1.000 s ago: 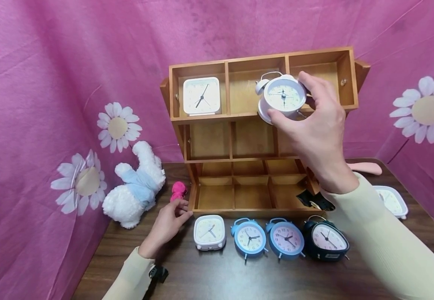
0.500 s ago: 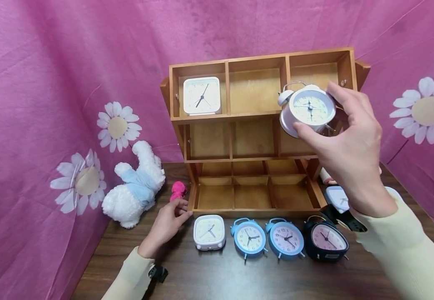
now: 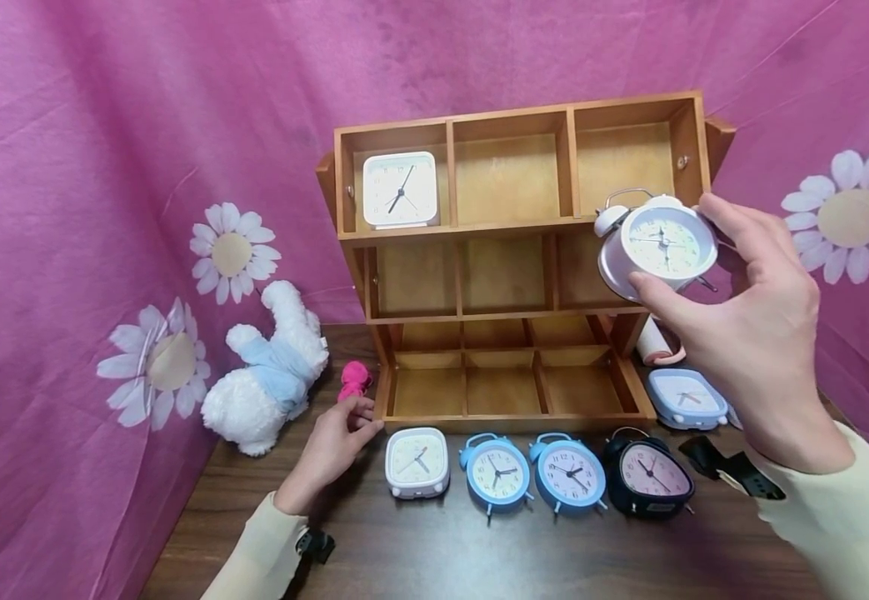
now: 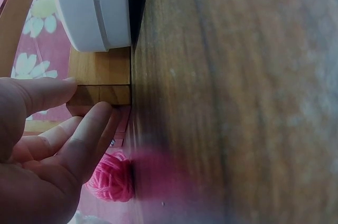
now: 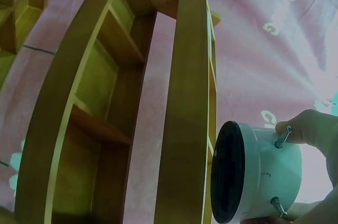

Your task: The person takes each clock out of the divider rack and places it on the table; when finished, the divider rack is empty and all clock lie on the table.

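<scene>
My right hand (image 3: 767,325) grips a white twin-bell alarm clock (image 3: 662,242) between thumb and fingers, in front of the right end of the wooden shelf (image 3: 509,423). The right wrist view shows this clock's dark back and two metal feet (image 5: 282,137). My left hand (image 3: 332,446) pinches the shelf's lower left front corner, thumb on one side of the wooden edge (image 4: 100,94) and fingers on the other. A white square clock (image 3: 401,190) stands in the top left compartment. Before the shelf are a white clock (image 3: 417,460), two blue clocks (image 3: 497,471) and a black clock (image 3: 651,475).
Beside the shelf's right end lie a pale square clock (image 3: 687,397) and a white cylinder with a pink handle (image 3: 655,343). To the left are a pink yarn ball (image 3: 355,379) and a white plush toy (image 3: 269,367). A pink curtain (image 3: 509,50) hangs behind.
My right hand has carried the white twin-bell clock right and down, from before the top middle compartment. The pale square clock has come out from behind my arm. My left hand stays put.
</scene>
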{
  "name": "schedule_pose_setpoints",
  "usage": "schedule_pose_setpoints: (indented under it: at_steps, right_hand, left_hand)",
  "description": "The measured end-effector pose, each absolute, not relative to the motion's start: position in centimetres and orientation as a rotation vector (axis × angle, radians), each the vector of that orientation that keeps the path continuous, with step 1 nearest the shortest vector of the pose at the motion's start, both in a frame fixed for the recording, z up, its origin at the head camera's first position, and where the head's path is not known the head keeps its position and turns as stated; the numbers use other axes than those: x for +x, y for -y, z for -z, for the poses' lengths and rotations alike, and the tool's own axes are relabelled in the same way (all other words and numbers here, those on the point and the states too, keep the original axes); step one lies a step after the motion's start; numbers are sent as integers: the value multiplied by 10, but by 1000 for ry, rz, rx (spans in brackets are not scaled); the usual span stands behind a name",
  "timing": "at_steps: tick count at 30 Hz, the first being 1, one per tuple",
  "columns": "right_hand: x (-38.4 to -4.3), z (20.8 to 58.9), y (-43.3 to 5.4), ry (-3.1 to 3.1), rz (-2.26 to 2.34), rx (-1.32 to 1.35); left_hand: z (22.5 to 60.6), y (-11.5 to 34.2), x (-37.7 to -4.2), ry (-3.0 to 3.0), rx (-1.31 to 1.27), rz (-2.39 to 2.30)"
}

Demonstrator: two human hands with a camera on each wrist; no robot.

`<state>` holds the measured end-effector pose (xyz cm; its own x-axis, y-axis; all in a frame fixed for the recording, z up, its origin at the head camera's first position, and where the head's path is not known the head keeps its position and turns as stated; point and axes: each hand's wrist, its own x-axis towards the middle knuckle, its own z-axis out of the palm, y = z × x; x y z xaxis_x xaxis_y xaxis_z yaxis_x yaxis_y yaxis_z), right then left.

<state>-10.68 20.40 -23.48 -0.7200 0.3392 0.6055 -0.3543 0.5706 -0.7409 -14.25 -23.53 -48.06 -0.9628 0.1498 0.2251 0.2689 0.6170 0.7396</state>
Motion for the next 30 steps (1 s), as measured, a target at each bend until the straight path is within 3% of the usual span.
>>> schedule_pose_setpoints:
  at_steps: [5,16,30]
  right_hand:
    - [-100,242,-216,2057,-1159,-8]
    - [-79,273,-261,2169,-1060,-178]
    - [-56,341,-327,2013,-1221,-300]
  left_hand:
    - [494,242,-149,2661,-406,1274]
    - [463,226,-137,2747,-266,1272]
    - [452,220,-135,2849,-113,1235]
